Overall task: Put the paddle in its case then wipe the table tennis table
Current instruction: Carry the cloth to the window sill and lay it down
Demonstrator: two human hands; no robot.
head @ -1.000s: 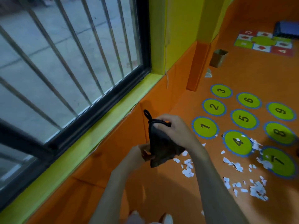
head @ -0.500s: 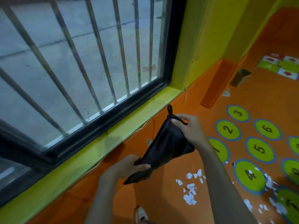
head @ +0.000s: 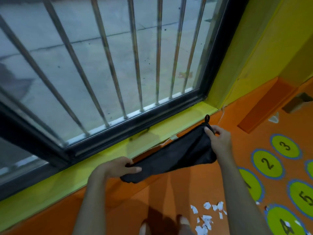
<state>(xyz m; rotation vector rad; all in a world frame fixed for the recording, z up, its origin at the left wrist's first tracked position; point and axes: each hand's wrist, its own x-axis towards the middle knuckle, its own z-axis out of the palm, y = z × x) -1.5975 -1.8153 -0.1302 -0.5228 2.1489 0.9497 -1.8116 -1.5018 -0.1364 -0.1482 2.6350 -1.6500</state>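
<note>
My left hand (head: pixel 116 167) and right hand (head: pixel 220 141) each grasping end of black case (head: pixel 172 156) by sill (head: pixel 101 160). Paddle unseen, maybe inside. Wiping not begun.

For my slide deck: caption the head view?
Both hands, left and right, hold a black case by a yellow windowsill.

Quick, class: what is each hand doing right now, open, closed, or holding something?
Left hand: closed on the lower end of the black case.
Right hand: closed on the case's upper end, by its loop.
</note>
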